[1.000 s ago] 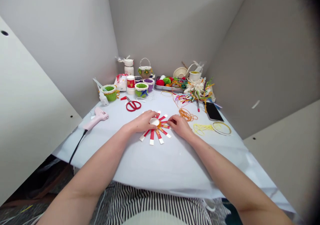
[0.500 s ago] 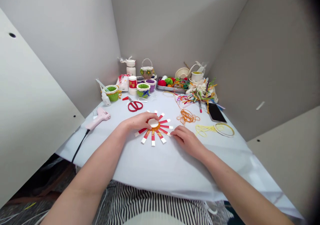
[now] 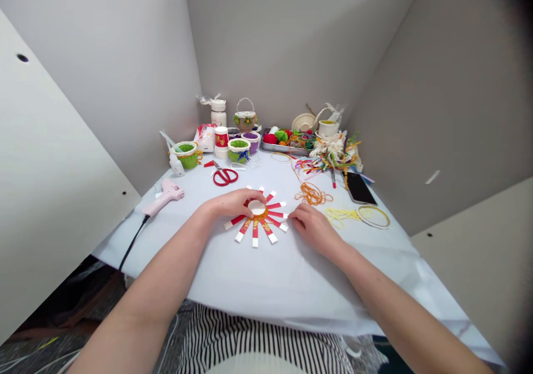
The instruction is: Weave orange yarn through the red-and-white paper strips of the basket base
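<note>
A paper cup cut into red-and-gold strips with white ends (image 3: 255, 235) lies splayed like a sun on the table, its round white base (image 3: 257, 206) in the middle. Orange yarn (image 3: 261, 216) runs around the near side of that base. My left hand (image 3: 238, 202) grips the base's left side, thumb at the near edge and fingers over the far edge. At the right-hand strip tips, my right hand (image 3: 312, 227) is closed in a pinch; what lies between its fingertips is too small to make out. Loose orange yarn (image 3: 314, 194) lies tangled beyond it.
Red-handled scissors (image 3: 225, 176) and a pink glue gun (image 3: 164, 196) lie to the left. Small green baskets (image 3: 186, 157), a tray of yarn balls (image 3: 287, 149) and a heap of coloured strands (image 3: 337, 152) line the back. A phone (image 3: 358, 188) and a hoop (image 3: 373, 217) are right.
My right hand has shifted slightly up and away from me along the strip tips, still pinched. The splayed cup has moved very slightly; my left hand keeps its hold.
</note>
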Demonstrator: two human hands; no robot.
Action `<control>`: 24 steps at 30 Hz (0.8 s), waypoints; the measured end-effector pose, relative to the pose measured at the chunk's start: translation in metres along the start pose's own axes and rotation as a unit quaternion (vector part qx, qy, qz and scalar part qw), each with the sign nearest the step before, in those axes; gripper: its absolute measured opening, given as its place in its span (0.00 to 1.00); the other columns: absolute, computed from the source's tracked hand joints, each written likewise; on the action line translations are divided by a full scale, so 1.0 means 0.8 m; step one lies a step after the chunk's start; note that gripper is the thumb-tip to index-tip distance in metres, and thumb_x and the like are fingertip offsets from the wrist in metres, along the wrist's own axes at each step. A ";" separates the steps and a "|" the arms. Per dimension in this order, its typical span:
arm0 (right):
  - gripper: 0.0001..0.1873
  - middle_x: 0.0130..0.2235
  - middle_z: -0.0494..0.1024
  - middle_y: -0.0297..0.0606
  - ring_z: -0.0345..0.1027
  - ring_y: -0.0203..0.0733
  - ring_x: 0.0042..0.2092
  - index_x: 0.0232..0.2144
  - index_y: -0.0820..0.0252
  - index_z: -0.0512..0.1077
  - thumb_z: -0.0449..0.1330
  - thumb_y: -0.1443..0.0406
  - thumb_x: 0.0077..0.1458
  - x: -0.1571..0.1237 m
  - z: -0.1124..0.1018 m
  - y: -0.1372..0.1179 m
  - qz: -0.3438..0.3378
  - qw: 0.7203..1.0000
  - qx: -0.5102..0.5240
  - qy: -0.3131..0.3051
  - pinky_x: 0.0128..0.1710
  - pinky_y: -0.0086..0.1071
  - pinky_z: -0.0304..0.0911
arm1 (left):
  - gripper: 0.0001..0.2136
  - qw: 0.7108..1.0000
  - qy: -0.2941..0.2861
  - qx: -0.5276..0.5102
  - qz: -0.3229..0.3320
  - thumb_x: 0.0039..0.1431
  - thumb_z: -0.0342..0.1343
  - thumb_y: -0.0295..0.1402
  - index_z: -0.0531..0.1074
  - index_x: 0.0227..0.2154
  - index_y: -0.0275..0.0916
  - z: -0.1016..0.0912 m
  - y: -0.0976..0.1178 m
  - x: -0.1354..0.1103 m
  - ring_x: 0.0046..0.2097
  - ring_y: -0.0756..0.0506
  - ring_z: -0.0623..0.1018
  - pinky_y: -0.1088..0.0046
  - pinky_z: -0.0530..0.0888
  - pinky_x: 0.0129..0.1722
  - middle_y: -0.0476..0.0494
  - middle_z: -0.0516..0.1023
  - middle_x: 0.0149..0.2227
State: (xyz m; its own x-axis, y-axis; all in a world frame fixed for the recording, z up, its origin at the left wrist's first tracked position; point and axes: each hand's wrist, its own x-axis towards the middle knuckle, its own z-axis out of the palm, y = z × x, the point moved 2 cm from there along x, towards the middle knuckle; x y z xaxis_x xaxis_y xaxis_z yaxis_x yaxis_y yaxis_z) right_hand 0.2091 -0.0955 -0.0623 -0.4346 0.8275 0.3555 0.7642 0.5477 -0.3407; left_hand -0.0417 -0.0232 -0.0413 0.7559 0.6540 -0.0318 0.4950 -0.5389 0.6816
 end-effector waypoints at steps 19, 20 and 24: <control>0.05 0.32 0.76 0.37 0.68 0.38 0.35 0.30 0.60 0.76 0.60 0.69 0.57 0.067 0.047 0.025 0.085 0.994 0.055 0.031 0.37 0.30 0.60 | 0.27 0.996 0.089 -0.003 0.014 0.47 0.66 0.34 0.69 0.52 0.42 -0.019 0.058 -0.016 0.64 0.37 0.64 0.59 0.62 0.64 0.38 0.62 0.64; 0.05 0.32 0.76 0.37 0.68 0.39 0.35 0.30 0.61 0.76 0.60 0.69 0.57 0.067 0.047 0.025 0.088 0.994 0.054 0.030 0.37 0.31 0.60 | 0.23 0.993 0.111 -0.014 0.030 0.51 0.65 0.36 0.70 0.51 0.41 -0.017 0.081 -0.021 0.62 0.38 0.67 0.59 0.63 0.63 0.38 0.67 0.61; 0.06 0.33 0.76 0.38 0.68 0.40 0.36 0.30 0.61 0.76 0.59 0.69 0.57 0.067 0.045 0.022 0.087 0.994 0.062 0.025 0.38 0.32 0.60 | 0.15 0.986 0.010 -0.108 0.129 0.66 0.47 0.43 0.73 0.48 0.44 0.039 0.191 -0.052 0.50 0.44 0.77 0.69 0.74 0.51 0.42 0.78 0.47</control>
State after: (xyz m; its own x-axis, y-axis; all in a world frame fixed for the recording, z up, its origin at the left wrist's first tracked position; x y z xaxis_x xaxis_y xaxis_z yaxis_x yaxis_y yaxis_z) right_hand 0.1820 -0.0373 -0.0808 -0.2745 0.9053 0.3242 0.7599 0.4108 -0.5037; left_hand 0.0161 -0.1492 0.0416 0.8349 0.5212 0.1768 0.1827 -0.5656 0.8042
